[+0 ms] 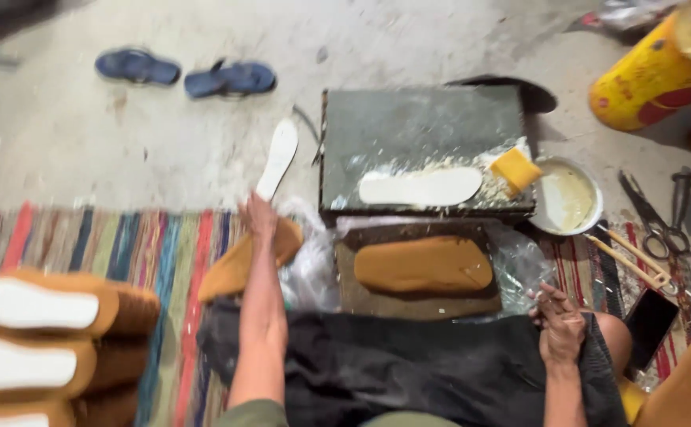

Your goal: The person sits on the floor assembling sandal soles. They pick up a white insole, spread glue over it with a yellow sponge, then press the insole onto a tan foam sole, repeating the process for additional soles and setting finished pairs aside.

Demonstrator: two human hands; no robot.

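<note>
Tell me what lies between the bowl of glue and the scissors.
In the head view, nothing lies between the glue bowl and the scissors: only bare floor. Wooden sticks lie lower, below both.

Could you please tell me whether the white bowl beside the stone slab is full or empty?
Partly full: the white bowl stands upright and holds a pale yellowish liquid, with bare inner wall above it.

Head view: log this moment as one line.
left hand: on tan suede piece | right hand: empty, by lap | stone slab: white insole, yellow sponge | glue bowl: right of slab
</note>
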